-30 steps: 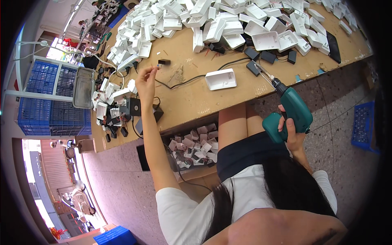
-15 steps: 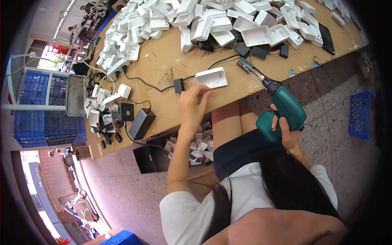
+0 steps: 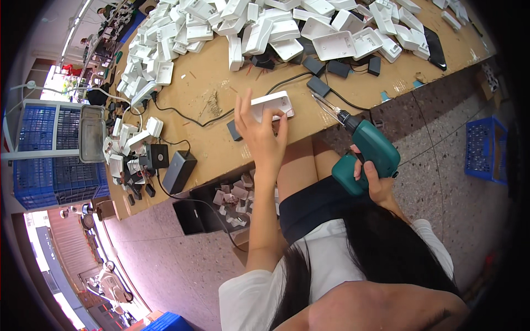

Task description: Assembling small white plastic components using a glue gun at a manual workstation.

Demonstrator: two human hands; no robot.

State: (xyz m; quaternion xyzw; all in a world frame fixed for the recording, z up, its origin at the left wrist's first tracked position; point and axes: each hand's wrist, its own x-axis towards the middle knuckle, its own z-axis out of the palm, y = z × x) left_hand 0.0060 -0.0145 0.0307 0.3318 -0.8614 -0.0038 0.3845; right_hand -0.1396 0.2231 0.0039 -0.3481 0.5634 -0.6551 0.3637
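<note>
My left hand is over a shallow white plastic case at the table's front edge. Its thumb and forefinger are pinched together at the case's near right part, while the other fingers stretch up past it. Whatever lies between the fingertips is too small to make out; a bit of red shows beside them. In my right hand is a green cordless screwdriver, gripped by its handle off the table edge. Its long bit points up and left, toward a small black box. Another black block sits left of the white case.
A large heap of white plastic cases covers the far table. Black power adapters with cables lie at the left, near smaller white parts. Below the table stands a black bin; a blue crate is on the floor at right.
My left hand has moved from the front edge of the white case to over it, with its outer fingers now extended. The view has shifted slightly; the screwdriver stays in my right hand.
</note>
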